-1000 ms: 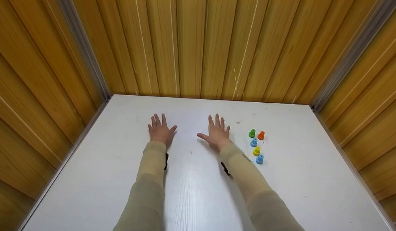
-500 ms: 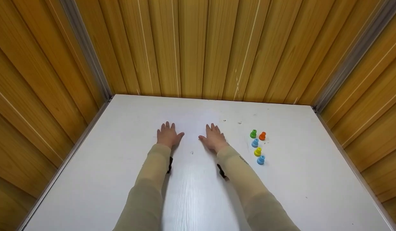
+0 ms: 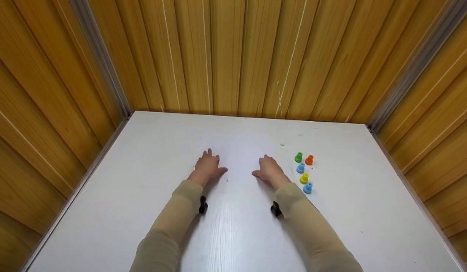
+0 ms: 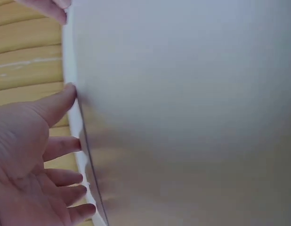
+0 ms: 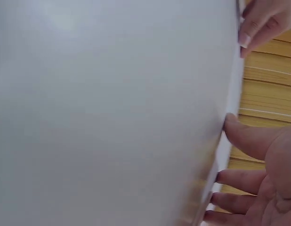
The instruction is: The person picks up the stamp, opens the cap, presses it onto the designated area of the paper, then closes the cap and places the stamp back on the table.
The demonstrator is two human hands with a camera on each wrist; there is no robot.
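My left hand (image 3: 207, 166) is low over the white table, left of the middle, with the thumb stretched out to the right. Opposite it is my right hand (image 3: 270, 169), its thumb pointing left. Between and beyond them lies a pale bluish-white patch (image 3: 239, 149), perhaps a thin white sheet; its borders are too faint to be sure. In the wrist views, the thumb and fingertips of the left hand (image 4: 35, 160) and the right hand (image 5: 258, 179) meet the white surface. Neither hand visibly grips anything.
Right of my right hand stand several small stepped pegs: green (image 3: 298, 157), orange (image 3: 309, 159), blue (image 3: 300, 168), yellow (image 3: 304, 178) and another blue one (image 3: 307, 187). Wood-patterned walls (image 3: 225, 56) close off the white table (image 3: 104, 211) at the back and sides.
Both hands have come nearer to me. The left has also shifted right; the right moved slightly left, then back right. Their widely spread fingers have drawn together. The pegs stay put.
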